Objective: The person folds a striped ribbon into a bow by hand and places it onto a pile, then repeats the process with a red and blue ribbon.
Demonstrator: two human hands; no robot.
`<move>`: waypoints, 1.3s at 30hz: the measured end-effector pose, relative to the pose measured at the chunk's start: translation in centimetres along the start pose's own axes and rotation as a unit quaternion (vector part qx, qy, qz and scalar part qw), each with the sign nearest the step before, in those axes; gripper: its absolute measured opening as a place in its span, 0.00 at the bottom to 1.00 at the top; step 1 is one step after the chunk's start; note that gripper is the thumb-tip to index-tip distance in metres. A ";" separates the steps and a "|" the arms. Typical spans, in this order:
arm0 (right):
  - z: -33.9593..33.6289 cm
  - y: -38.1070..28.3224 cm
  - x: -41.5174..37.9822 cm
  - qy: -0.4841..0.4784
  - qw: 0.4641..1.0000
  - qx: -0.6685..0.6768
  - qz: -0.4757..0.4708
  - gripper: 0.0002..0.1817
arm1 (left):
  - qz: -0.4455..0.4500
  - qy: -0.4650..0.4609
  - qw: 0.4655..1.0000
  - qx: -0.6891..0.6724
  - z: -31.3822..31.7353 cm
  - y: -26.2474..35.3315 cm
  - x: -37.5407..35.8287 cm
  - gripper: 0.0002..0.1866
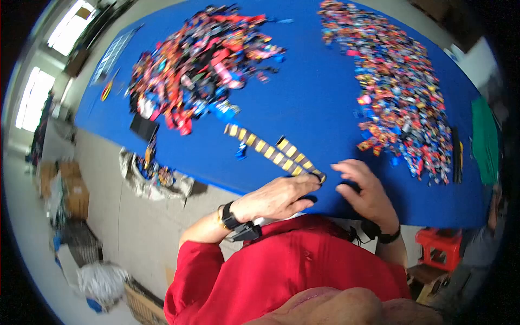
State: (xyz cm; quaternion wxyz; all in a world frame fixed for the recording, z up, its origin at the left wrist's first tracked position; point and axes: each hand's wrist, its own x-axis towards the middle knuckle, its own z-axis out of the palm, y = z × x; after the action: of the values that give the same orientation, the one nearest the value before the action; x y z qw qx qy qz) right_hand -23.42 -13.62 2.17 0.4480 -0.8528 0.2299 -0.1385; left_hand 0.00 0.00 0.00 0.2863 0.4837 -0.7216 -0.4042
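A brown-and-yellow striped strap (265,150) lies folded back on itself on the blue table, its bend close to the front edge. My left hand (279,196) rests over that bend, with the fingers stretched out and the thumb apart. Its fingertips touch the strap and hide part of it. To the right, my right hand (370,194) hovers near the bend with fingers spread and nothing in it. A small blue piece (241,151) lies beside the strap.
A loose heap of colourful straps (189,70) covers the table's (309,86) back left. Many small colourful pieces (403,86) are spread along the right. Scissors (106,91) lie far left. A white sack (157,184) hangs by the left edge; a red stool (439,248) stands below right.
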 end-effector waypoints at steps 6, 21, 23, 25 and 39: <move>-0.3 -0.4 -0.3 -0.018 0.997 -0.020 -0.071 0.17 | 0.034 -0.037 0.998 -0.031 0.6 2.1 2.1 0.21; -1.8 -0.6 -1.7 0.108 0.985 -0.061 -0.121 0.04 | -0.099 0.057 0.986 -0.118 2.4 0.1 2.2 0.13; -2.9 -0.3 -1.9 0.143 0.981 -0.060 -0.113 0.04 | -0.174 0.066 0.976 -0.115 0.8 1.5 1.9 0.10; -3.7 0.5 -3.0 0.183 0.981 -0.060 -0.026 0.04 | -0.149 0.097 0.980 -0.090 0.1 0.3 1.1 0.08; -6.1 3.2 -7.2 0.145 0.959 0.024 0.241 0.07 | -0.299 0.268 0.915 -0.037 -3.0 -3.4 -2.1 0.10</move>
State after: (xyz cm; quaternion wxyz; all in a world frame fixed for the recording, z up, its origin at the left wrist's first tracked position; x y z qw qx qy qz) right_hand -33.12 -15.79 2.70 0.4505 -0.7318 0.4876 -0.1539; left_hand 4.77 0.37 -1.42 0.3524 0.7565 -0.4236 -0.3522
